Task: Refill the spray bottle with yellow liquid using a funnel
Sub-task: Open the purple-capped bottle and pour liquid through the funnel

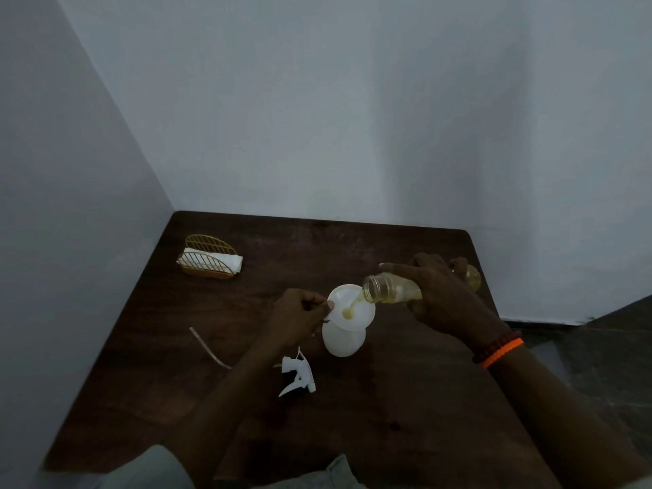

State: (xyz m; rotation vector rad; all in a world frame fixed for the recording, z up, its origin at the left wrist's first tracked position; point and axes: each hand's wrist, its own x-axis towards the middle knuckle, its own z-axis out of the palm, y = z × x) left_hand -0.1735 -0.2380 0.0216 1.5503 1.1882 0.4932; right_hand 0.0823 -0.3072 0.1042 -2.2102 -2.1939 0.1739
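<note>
A white spray bottle body (343,342) stands upright on the dark wooden table (405,400) with a white funnel (356,321) seated in its neck. My left hand (298,317) pinches the funnel's left rim. My right hand (444,294) grips a clear plastic bottle (386,288) tilted on its side, mouth over the funnel. A thin stream of yellow liquid (352,307) runs from the mouth into the funnel's middle. The white trigger sprayer head (296,375) lies on the table in front of the spray bottle, detached.
A gold wire holder with white napkins (210,259) stands at the table's far left. A thin pale strip (208,347) lies left of my left forearm. White walls close the table's left and back sides. The right table edge drops to a dark floor (599,347).
</note>
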